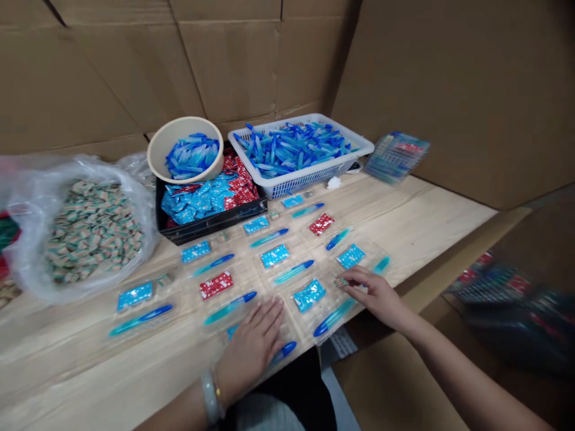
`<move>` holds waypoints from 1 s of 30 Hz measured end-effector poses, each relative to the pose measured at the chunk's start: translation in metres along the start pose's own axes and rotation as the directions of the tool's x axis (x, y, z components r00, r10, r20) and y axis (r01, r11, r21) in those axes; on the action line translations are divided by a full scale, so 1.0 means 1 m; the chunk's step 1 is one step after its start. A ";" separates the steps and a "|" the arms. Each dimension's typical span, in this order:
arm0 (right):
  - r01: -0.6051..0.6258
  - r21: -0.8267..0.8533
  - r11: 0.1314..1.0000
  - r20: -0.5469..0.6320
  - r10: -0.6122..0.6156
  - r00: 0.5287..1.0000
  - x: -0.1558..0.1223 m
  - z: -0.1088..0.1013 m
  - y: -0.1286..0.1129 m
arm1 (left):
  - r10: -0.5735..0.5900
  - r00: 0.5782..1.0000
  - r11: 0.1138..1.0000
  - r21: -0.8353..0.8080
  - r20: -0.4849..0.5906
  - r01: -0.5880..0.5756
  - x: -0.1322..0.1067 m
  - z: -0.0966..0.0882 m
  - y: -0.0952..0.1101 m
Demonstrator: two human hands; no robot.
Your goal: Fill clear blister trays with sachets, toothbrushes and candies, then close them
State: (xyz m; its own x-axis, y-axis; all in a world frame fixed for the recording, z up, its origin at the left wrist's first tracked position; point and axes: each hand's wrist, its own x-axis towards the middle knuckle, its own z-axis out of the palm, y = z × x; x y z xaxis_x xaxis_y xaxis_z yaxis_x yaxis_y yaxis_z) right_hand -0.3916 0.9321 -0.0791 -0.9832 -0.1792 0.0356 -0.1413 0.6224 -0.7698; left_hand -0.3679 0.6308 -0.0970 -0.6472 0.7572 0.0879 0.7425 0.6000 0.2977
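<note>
My left hand (258, 338) lies flat with its fingers stretched out on a clear plastic tray, partly covering a blue packet and a blue pen (284, 352). A small green-and-beige striped block (340, 282), perhaps an eraser, is pinched in my right hand (371, 293) over another clear tray. In that tray are a blue dotted packet (309, 295) and a blue-turquoise pen (335, 317). More trays spread across the wooden table (58, 365), holding pens and blue or red packets (216, 285). Several at the back and left also contain a striped block (164, 280).
A plastic bag (148, 206) of striped blocks stands at the left. Behind the trays are a black box (215, 224) of packets, a cream bowl (155, 146) and a white basket (309, 179) of pens. Filled packs (398, 157) stand back right; a cardboard box (453, 251) borders the table.
</note>
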 end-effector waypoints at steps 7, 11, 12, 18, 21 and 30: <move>0.024 -0.142 0.990 0.067 -0.014 0.998 0.020 -0.008 0.003 | 0.112 0.981 0.986 -0.142 0.159 -0.090 0.025 -0.014 0.021; 0.038 -0.174 0.984 0.051 -0.030 0.998 0.029 -0.018 0.007 | 0.231 0.952 0.945 -0.280 0.199 -0.171 0.040 -0.010 0.029; 0.042 -0.178 0.983 0.059 -0.032 0.998 0.029 -0.018 0.006 | 0.221 0.952 0.945 -0.286 0.211 -0.156 0.040 -0.008 0.027; 0.110 -0.197 0.974 0.191 -0.072 0.979 0.025 0.001 -0.013 | 0.199 0.946 0.952 -0.280 0.256 -0.124 0.024 -0.012 0.009; 0.156 -0.292 0.944 0.254 -0.081 0.964 0.030 0.013 -0.020 | 0.194 0.951 0.950 -0.290 0.243 -0.120 0.020 -0.016 0.006; 0.202 -0.426 0.882 0.360 -0.040 0.932 0.044 0.020 -0.029 | 0.205 0.957 0.933 -0.336 0.206 -0.128 0.017 -0.017 -0.002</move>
State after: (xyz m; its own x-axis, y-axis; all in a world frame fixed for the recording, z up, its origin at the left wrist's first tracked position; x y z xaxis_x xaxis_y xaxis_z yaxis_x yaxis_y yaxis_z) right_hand -0.4284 0.8908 -0.0684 -0.8689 -0.4662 -0.1660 -0.3726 0.8370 -0.4007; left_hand -0.3836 0.6378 -0.0805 -0.4314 0.9007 -0.0502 0.7175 0.3763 0.5862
